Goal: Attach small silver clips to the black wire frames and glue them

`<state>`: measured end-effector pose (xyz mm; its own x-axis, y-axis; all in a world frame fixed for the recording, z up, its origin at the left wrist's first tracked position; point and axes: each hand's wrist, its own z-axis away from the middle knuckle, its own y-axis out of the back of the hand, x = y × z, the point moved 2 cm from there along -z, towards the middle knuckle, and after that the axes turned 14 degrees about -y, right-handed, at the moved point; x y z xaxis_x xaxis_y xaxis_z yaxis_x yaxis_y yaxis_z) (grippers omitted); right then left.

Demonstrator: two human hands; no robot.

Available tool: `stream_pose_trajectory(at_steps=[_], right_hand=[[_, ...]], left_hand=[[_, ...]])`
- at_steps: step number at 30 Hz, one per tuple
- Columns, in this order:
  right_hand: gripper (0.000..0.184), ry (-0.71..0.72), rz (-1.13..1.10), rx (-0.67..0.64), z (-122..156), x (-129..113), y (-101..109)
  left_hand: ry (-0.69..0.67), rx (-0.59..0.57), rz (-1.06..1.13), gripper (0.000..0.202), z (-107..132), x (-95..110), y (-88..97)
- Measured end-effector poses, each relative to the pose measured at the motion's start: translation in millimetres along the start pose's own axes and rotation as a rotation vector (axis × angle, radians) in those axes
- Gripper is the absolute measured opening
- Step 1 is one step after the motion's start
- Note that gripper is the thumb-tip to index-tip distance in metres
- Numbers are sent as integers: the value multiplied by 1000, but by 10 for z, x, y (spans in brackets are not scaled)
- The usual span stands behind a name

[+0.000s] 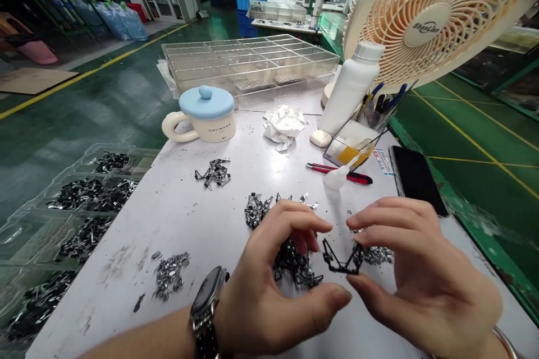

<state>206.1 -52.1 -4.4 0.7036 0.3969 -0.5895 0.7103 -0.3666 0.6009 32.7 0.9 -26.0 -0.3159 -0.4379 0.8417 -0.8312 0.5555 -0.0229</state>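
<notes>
My right hand (421,269) pinches a small black U-shaped frame (342,265) between thumb and fingers, its two arms pointing up. My left hand (278,275), with a watch (208,294) on the wrist, is beside the frame's left end. Its thumb and index finger are apart, with nothing seen between them. Below and behind the left hand lies a pile of black parts (297,269), partly hidden by the fingers. Small metal pieces (379,255) lie behind the right hand. Further back is a heap of clip-like parts (256,210).
Left: metal pieces (170,274), more clips (214,173) and a compartment tray (90,148) of parts. Back: lidded mug (217,129), crumpled tissue (284,123), clear divided box (252,64), white bottle (351,90), fan (425,25). Right: pen (357,178), small spoon (337,178), phone (416,176).
</notes>
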Motion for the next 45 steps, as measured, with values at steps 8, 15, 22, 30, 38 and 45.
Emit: stream_pose_trajectory(at_steps=[8,15,22,30,38,45], right_hand=[[24,9,210,92,-22,-141,-51],[12,-12,279,114,-28,-151,-43],[15,23,335,122,-45,-154,-43],[18,31,331,128,-20,-164,-54],[22,15,302,123,-23,-167,-56],[29,17,222,98,-70,-64,98]], left_hand=[[660,33,713,22,8,-98,-57],[729,70,811,11,-1,-119,-95],[751,82,744,12,19,-158,-95],[821,110,771,15,30,-175,-118],[794,132,839,11,17,-201,-134],[725,122,939,11,33,-165,-156]])
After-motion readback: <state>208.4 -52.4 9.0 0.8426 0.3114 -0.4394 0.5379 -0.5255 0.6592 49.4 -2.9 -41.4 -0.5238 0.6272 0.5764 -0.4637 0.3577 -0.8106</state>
